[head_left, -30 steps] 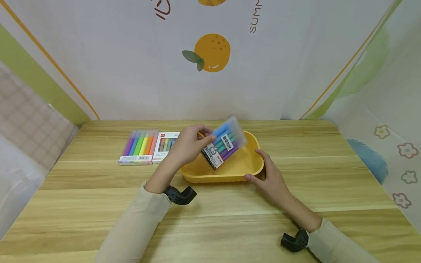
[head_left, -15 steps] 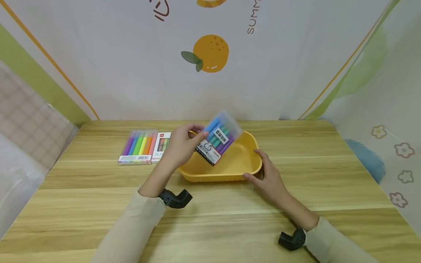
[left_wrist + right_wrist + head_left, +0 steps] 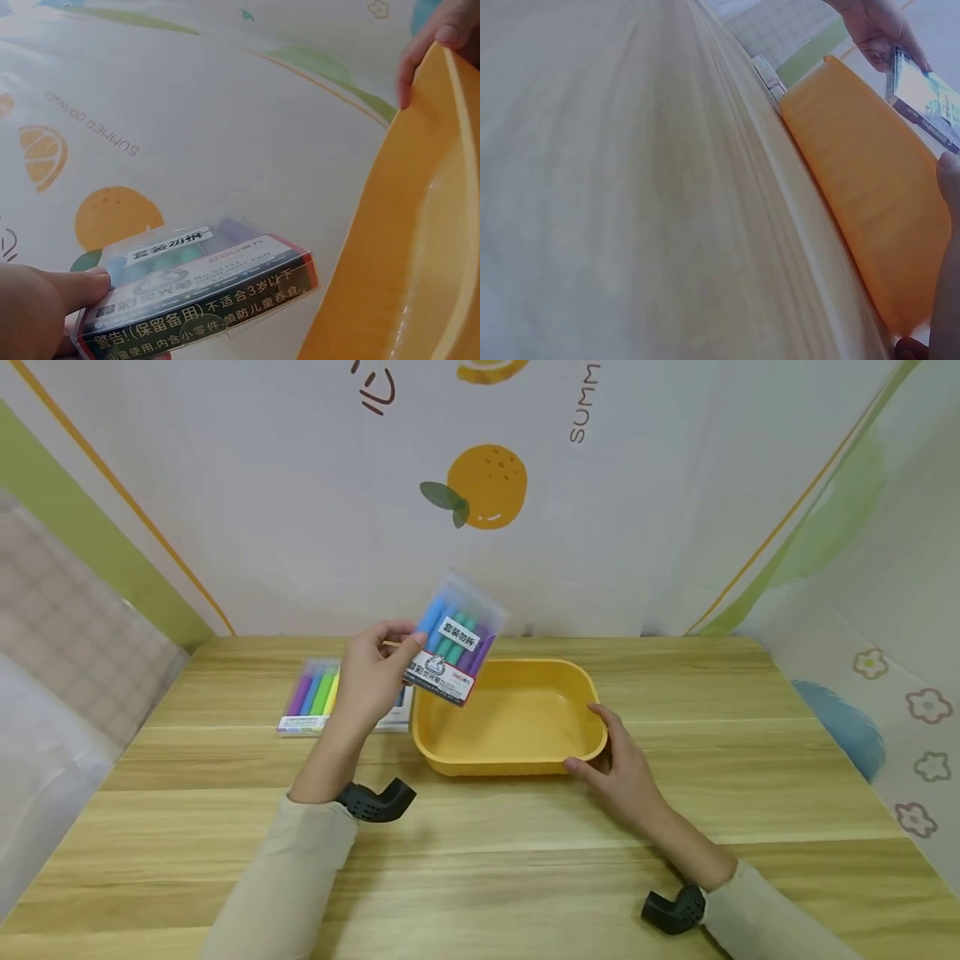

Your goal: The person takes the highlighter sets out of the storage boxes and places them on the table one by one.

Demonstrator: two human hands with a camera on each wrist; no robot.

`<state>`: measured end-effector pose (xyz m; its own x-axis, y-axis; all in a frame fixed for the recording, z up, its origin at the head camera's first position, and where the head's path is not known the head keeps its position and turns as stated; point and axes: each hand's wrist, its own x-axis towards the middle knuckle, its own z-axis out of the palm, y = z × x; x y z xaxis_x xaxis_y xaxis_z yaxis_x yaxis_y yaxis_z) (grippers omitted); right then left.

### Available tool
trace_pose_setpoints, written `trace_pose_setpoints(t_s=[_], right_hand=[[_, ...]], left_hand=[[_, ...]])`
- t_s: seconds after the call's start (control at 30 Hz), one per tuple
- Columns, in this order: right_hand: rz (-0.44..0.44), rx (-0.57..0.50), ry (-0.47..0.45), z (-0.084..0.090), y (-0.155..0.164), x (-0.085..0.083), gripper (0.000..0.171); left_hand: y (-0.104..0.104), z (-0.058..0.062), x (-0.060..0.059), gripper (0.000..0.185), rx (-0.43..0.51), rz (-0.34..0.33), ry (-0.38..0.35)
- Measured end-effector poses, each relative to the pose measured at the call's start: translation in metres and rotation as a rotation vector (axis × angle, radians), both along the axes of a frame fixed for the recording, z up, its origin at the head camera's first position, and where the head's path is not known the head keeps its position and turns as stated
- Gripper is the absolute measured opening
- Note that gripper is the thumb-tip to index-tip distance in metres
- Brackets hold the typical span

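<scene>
My left hand (image 3: 371, 672) pinches a clear pack of highlighters (image 3: 453, 639) by its left edge, thumb on the front. Blue, green and purple pens show through the plastic, above a printed label. The pack is tilted and held in the air over the left end of a yellow plastic basket (image 3: 517, 718). In the left wrist view the pack's dark printed edge (image 3: 202, 319) faces the camera. My right hand (image 3: 626, 777) grips the right end of the basket, thumb at the front corner and fingers at the far side. The basket stands on the table with its inner floor showing.
A second pack of coloured pens (image 3: 311, 693) lies on the wooden table (image 3: 487, 860), left of the basket. A white box (image 3: 397, 714) beside it is mostly hidden behind my left hand. A printed cloth (image 3: 337, 527) hangs behind the table's back edge.
My left hand has lifted the highlighter pack up and to the left, from low within the basket to above its left rim. The right hand keeps its hold on the basket.
</scene>
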<state>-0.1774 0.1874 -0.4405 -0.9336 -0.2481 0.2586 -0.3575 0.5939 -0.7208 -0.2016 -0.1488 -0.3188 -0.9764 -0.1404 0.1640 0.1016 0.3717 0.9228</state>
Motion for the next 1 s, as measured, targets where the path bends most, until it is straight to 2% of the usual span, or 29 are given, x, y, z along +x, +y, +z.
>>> trace_pose_setpoints(t_s=[0.2, 0.53, 0.83, 1.0], right_hand=[[-0.019, 0.004, 0.002, -0.001, 0.005, 0.003, 0.084], [-0.013, -0.010, 0.030, -0.005, 0.013, 0.012, 0.086], [0.000, -0.001, 0.064, -0.004, 0.014, 0.017, 0.085], [0.004, -0.012, 0.059, -0.006, 0.013, 0.015, 0.085]], left_hand=[[-0.005, 0.001, -0.003, 0.038, 0.061, 0.049, 0.010], [-0.013, -0.001, -0.005, 0.042, 0.121, 0.060, 0.002], [-0.021, -0.002, -0.005, 0.042, 0.119, 0.098, -0.016], [-0.034, 0.002, -0.005, 0.043, 0.128, 0.109, 0.027]])
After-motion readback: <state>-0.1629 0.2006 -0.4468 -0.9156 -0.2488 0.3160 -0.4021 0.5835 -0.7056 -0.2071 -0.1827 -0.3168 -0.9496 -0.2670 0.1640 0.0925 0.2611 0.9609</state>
